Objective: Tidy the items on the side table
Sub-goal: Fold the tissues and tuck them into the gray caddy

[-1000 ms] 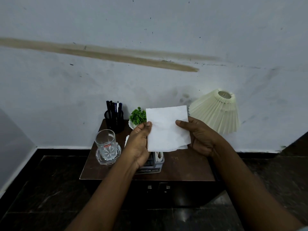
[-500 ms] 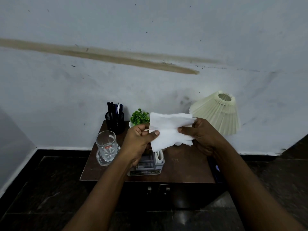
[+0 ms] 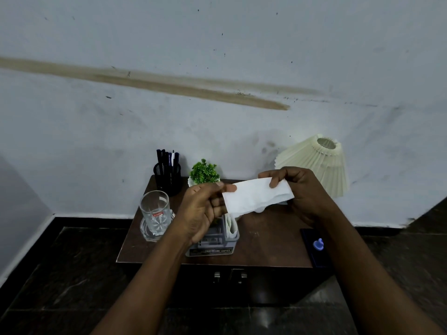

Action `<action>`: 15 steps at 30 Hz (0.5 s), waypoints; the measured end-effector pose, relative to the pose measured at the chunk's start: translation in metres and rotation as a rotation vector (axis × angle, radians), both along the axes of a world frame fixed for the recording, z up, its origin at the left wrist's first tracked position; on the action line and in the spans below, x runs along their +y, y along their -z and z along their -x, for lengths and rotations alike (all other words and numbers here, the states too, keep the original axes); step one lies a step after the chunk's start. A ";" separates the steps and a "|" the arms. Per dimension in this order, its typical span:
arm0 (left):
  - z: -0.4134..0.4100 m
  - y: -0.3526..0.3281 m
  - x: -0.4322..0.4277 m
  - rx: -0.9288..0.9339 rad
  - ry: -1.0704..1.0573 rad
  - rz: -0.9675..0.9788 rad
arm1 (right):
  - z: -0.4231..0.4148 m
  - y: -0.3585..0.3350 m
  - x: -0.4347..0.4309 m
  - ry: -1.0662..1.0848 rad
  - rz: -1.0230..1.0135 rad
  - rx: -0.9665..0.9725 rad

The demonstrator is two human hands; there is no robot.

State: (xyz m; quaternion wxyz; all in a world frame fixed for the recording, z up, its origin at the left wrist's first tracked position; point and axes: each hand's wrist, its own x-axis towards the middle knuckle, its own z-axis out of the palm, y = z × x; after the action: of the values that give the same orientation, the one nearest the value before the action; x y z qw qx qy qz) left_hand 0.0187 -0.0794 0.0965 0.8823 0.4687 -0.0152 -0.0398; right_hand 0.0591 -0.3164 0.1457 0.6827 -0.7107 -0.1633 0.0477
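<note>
Pale wall (image 3: 217,44) with a brown streak (image 3: 193,88), dark floor (image 3: 60,286), and a brown wooden surface (image 3: 266,245) pushed against the wall. On its left front we log 1 clear glass tumbler (image 3: 154,211), upright on a clear glass base. Behind it, in the back left corner, is a black mesh pen cup (image 3: 168,176) full of dark pens. Just right of that, a small green plant (image 3: 204,171) stands at the back edge. The left grip (image 3: 200,211) pinches the left end of a white tissue (image 3: 256,199) between thumb and fingers. Below it a gray holder (image 3: 212,243) sits on the surface, with folded white paper in its right slot. We mark the tissue as a folded strip held in the air above the surface, stretched between both grips. The right grip (image 3: 302,192) pinches its upper right edge. Behind that, a cream pleated lampshade (image 3: 316,165) tilts by the wall. A dark blue flat item (image 3: 316,257) is at the right front corner.
</note>
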 end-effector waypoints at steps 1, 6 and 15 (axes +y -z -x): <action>0.000 0.001 -0.001 -0.001 -0.021 -0.040 | 0.000 0.001 0.000 0.024 -0.022 0.015; -0.001 0.007 -0.005 -0.021 -0.087 -0.221 | -0.004 0.002 0.007 0.209 -0.211 0.129; -0.003 0.006 -0.009 0.023 -0.223 -0.113 | 0.000 0.014 0.030 -0.126 -0.639 0.797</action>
State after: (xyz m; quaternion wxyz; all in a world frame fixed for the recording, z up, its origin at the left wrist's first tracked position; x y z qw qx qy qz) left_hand 0.0220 -0.0880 0.0902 0.8535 0.5161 0.0497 0.0525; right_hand 0.0592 -0.2868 0.1317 0.8707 -0.3821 0.0609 0.3036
